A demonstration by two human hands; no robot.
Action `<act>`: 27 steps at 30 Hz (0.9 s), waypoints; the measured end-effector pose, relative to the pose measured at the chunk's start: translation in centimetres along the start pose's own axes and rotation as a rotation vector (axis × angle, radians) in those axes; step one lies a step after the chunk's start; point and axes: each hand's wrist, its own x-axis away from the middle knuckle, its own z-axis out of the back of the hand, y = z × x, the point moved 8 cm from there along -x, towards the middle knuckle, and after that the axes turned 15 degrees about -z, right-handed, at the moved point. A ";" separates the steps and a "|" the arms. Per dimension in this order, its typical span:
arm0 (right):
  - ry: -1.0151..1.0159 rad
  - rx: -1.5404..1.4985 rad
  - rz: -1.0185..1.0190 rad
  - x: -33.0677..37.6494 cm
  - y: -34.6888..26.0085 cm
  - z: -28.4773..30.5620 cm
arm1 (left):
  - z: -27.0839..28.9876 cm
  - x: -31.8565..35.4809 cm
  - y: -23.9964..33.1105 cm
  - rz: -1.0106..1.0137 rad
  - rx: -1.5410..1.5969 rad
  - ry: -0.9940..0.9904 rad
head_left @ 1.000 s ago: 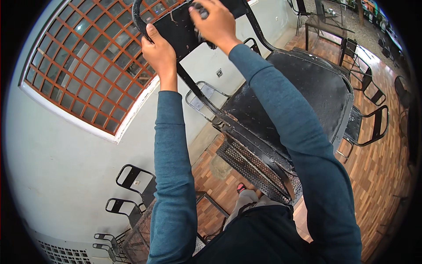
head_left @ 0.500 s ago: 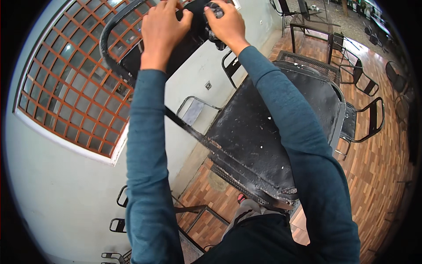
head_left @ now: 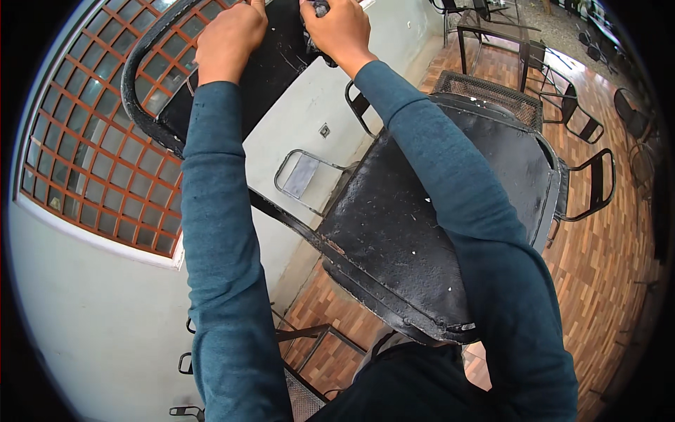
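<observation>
A black metal chair with worn, chipped paint stands before me. Its seat (head_left: 394, 225) fills the middle of the view, and its backrest (head_left: 278, 63) rises toward the upper left inside a curved tube frame (head_left: 131, 81). Up at the backrest, my left hand (head_left: 230, 41) is closed on the chair, its fingertips partly beyond the picture's top edge. To its right, my right hand (head_left: 339, 32) grips a dark crumpled cloth (head_left: 310, 43) against the backrest. Most of the cloth is hidden by that hand.
A grey wall (head_left: 91, 302) with a red-brown window grille (head_left: 105, 133) lies to the left. Behind the seat are a mesh-topped piece of furniture (head_left: 485, 91) and a table (head_left: 492, 39). Another black chair (head_left: 598, 186) stands to the right on the wood-patterned floor (head_left: 590, 281).
Both hands have shifted left and up in the picture, the right one with the cloth. The chair's backrest also appears further left, and the view has shifted a little.
</observation>
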 end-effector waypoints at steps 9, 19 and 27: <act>0.057 -0.029 -0.064 -0.1 0.3 -0.4 | -0.3 0.5 -0.2 0.032 -0.058 0.031; 0.052 0.054 -0.248 -1.8 0.5 -0.5 | -0.8 -0.4 -0.9 0.134 0.079 -0.138; -0.003 0.025 -0.207 -0.5 0.7 -0.2 | -0.5 0.2 -0.4 0.158 0.082 -0.139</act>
